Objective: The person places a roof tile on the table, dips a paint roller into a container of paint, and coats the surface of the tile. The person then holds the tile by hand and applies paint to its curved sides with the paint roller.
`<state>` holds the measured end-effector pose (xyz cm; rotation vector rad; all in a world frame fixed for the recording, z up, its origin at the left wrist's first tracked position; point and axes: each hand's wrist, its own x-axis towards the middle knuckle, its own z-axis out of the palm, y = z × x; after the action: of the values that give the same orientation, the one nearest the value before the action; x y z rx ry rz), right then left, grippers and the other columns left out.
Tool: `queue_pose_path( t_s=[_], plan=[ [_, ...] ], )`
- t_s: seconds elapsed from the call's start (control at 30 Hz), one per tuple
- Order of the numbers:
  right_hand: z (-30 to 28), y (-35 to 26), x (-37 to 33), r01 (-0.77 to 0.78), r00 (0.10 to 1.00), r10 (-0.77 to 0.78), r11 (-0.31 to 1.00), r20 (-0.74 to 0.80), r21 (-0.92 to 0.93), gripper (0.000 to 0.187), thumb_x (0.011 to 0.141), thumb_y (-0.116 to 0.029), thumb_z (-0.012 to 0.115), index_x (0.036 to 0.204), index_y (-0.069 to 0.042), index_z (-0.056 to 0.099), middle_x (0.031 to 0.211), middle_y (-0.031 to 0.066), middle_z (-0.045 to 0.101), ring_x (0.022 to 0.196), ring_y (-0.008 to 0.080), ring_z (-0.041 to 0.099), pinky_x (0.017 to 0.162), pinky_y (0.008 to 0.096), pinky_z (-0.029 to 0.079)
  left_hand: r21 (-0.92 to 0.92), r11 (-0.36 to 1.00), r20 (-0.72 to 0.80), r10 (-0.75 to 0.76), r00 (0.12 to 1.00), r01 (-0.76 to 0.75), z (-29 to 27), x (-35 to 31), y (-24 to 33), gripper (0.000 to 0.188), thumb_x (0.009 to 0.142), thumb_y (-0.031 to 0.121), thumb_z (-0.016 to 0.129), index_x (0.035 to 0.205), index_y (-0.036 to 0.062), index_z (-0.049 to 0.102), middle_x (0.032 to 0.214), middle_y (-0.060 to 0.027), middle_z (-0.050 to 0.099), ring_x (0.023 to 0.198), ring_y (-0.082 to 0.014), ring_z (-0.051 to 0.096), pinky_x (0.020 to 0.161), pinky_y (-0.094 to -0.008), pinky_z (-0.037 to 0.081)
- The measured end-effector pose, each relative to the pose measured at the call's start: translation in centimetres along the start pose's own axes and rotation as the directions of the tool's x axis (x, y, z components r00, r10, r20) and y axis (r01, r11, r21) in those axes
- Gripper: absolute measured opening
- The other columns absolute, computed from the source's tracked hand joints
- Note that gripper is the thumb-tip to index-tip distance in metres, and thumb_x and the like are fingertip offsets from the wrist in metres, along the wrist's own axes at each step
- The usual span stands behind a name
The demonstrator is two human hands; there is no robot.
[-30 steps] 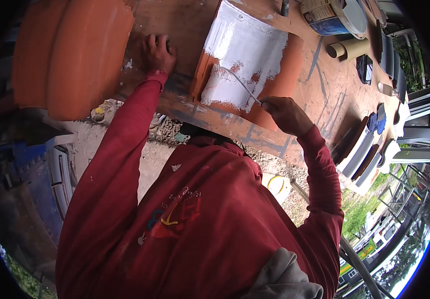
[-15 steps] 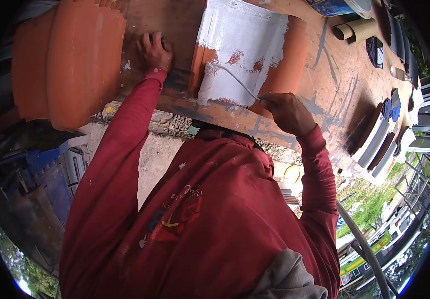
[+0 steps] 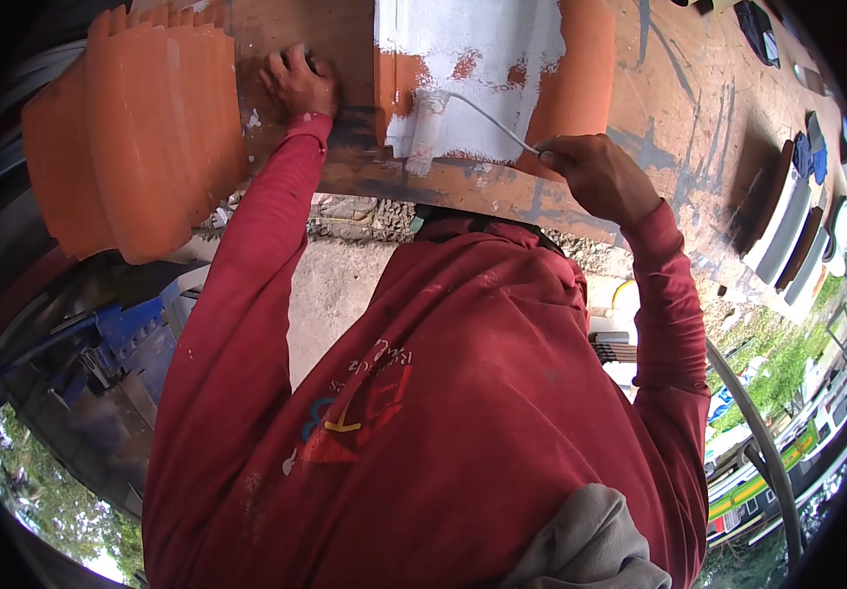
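On the paint-stained brown plywood table (image 3: 679,108), outdoors, the right hand (image 3: 595,177) fingers grip a white paint roller (image 3: 430,123) on the half-whitened orange roof tile (image 3: 487,69); left of the tile, the left hand (image 3: 296,83) presses the table, fingers together.

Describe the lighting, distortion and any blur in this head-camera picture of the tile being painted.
Head view: even daylight, no glare on the white-painted tile; fisheye bends the table edge and darkens the rim; right hand and roller look sharp, the far rim soft.

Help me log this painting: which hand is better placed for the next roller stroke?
Right hand: it grips the wire-handled white paint roller on the half-whitened orange tile. Left hand rests on the wooden bench.
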<state>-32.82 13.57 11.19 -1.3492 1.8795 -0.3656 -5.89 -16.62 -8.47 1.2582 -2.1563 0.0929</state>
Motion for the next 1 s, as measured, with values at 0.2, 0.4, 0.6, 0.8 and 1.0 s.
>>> queue_pose_path(
  t_s=[0.2, 0.4, 0.6, 0.8, 1.0],
  plan=[
    [-6.7, 2.2, -4.8, -0.110, 0.993, 0.099, 0.975, -0.065, -0.195, 0.021, 0.093, -0.020, 0.063, 0.099, -0.004, 0.075, 0.087, 0.0204, 0.070, 0.084, 0.0392, 0.069, 0.076, 0.0437, 0.053, 0.016, 0.998, -0.064, 0.057, 0.996, -0.056, 0.3, -0.2, -1.3, 0.025, 0.078, 0.020, 0.063, 0.101, 0.0103, 0.065, 0.100, -0.0186, 0.057, 0.096, -0.0447, 0.054, 0.087, -0.0568, 0.045],
    [-2.7, -0.6, -1.4, -0.059, 0.998, 0.063, 0.975, 0.013, -0.212, 0.019, 0.095, -0.021, 0.063, 0.101, -0.008, 0.076, 0.089, 0.0182, 0.073, 0.083, 0.0394, 0.069, 0.076, 0.0447, 0.055, 0.022, 0.999, -0.044, 0.032, 0.999, -0.031, 0.2, 0.0, -0.3, 0.024, 0.078, 0.021, 0.063, 0.100, 0.0106, 0.065, 0.101, -0.0181, 0.057, 0.097, -0.0449, 0.055, 0.087, -0.0563, 0.045],
    [1.3, -1.1, 1.2, 0.069, 0.997, -0.070, 0.997, 0.032, 0.023, 0.022, 0.096, -0.021, 0.063, 0.105, -0.004, 0.075, 0.090, 0.0200, 0.073, 0.083, 0.0379, 0.070, 0.076, 0.0432, 0.055, 0.032, 0.999, -0.056, 0.033, 0.998, -0.031, 0.2, 0.2, 0.6, 0.026, 0.078, 0.019, 0.064, 0.102, 0.0099, 0.066, 0.102, -0.0182, 0.057, 0.097, -0.0462, 0.054, 0.088, -0.0567, 0.045],
    [-0.8, -0.3, 0.0, -0.035, 0.998, 0.036, 0.999, 0.055, -0.012, 0.022, 0.096, -0.022, 0.064, 0.103, -0.006, 0.076, 0.089, 0.0195, 0.073, 0.084, 0.0394, 0.069, 0.078, 0.0444, 0.054, -0.009, 0.999, -0.047, 0.035, 0.998, -0.036, -0.2, 0.1, -0.1, 0.026, 0.075, 0.018, 0.062, 0.100, 0.0078, 0.062, 0.104, -0.0212, 0.054, 0.100, -0.0477, 0.051, 0.088, -0.0587, 0.043],
    [1.5, -2.2, 0.8, 0.061, 0.998, -0.060, 0.997, 0.011, -0.043, 0.022, 0.096, -0.025, 0.063, 0.099, -0.006, 0.075, 0.089, 0.0191, 0.072, 0.085, 0.0390, 0.069, 0.079, 0.0450, 0.054, -0.027, 0.999, -0.066, 0.036, 0.997, -0.038, 0.0, 0.1, 0.3, 0.024, 0.077, 0.016, 0.064, 0.100, 0.0082, 0.064, 0.101, -0.0203, 0.055, 0.097, -0.0451, 0.053, 0.089, -0.0572, 0.043]
  ],
)
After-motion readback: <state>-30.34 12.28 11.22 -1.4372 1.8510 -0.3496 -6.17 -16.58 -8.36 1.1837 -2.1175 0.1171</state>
